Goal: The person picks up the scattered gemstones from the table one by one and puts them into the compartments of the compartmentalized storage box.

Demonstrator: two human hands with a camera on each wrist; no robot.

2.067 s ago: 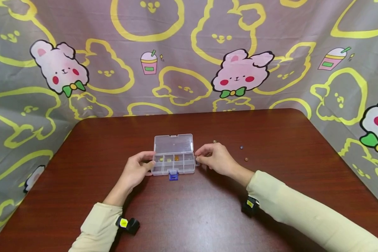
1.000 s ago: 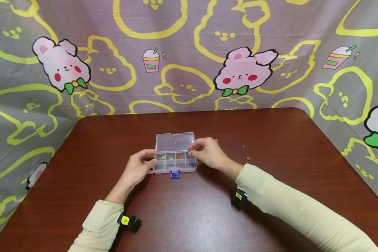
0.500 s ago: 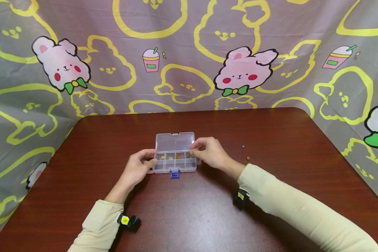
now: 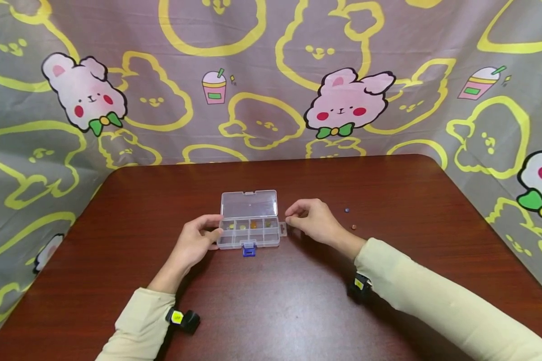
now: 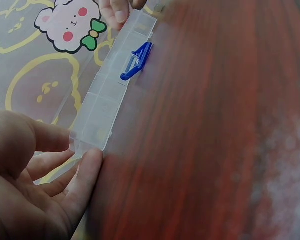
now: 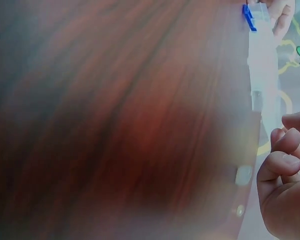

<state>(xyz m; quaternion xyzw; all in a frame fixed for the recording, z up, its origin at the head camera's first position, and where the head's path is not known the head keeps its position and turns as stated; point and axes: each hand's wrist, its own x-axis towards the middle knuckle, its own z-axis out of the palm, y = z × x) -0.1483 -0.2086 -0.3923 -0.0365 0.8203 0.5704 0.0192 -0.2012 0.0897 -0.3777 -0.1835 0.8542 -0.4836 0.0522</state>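
Observation:
A clear plastic compartment box with a blue latch sits on the table in the head view, its lid raised at the back. Small pieces lie in its back row: yellow, pale, an orange bead and an olive-brown bead. My left hand grips the box's left end between thumb and fingers, also in the left wrist view. Just right of the hanging tab, my right hand hovers with fingers loosely bent; nothing shows between them.
Right of my right hand, a blue bead and a reddish-brown bead lie on the dark wooden table. A patterned cloth hangs behind the table and along its sides.
My right hand went over the box's back right compartment, then drew back to the right. The olive-brown bead now shows in that compartment. My left hand keeps its grip.

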